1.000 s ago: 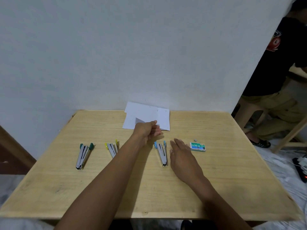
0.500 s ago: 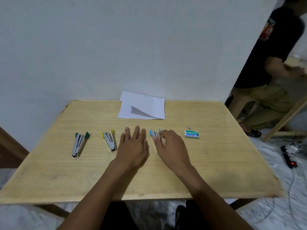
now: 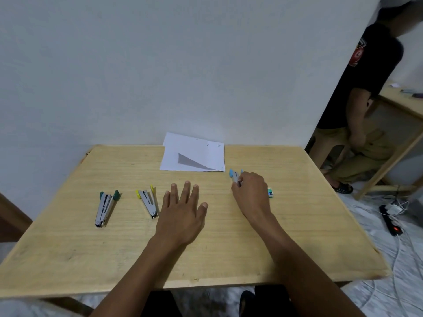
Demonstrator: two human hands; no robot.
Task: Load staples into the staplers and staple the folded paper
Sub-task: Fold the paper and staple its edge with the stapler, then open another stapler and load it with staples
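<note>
On the wooden table point(image 3: 297, 236), the right hand point(image 3: 250, 194) grips the blue stapler point(image 3: 234, 175); the left hand point(image 3: 183, 209) lies flat, so loading seems barely begun.

Flat wooden surface point(image 3: 229, 248): pale yellow-tan with fine straight grain.
Folded sheet of white paper point(image 3: 194, 147), 12 o'clock: plain white with one grey triangular patch.
Long silver metal stapler with dark-green tips point(image 3: 104, 208), 9 o'clock, outermost: bright steel body.
Short silver metal stapler with yellow tips point(image 3: 148, 201), 9 o'clock, nearer centre.
Silver metal stapler with light-blue tips point(image 3: 234, 176), 1 o'clock.
Small staple box point(image 3: 270, 192), 2 o'clock: green-teal, mostly hidden.
Plastered wall point(image 3: 160, 65): plain off-white.
Bystander's short-sleeved T-shirt point(image 3: 366, 88), 2 o'clock: black with a red-and-white print.
Bystander's trousers point(image 3: 370, 152): olive-khaki.
Power strip point(image 3: 389, 219), 3 o'clock: black with a red lit switch.
Floor point(image 3: 377, 294): white-grey, mottled.
</note>
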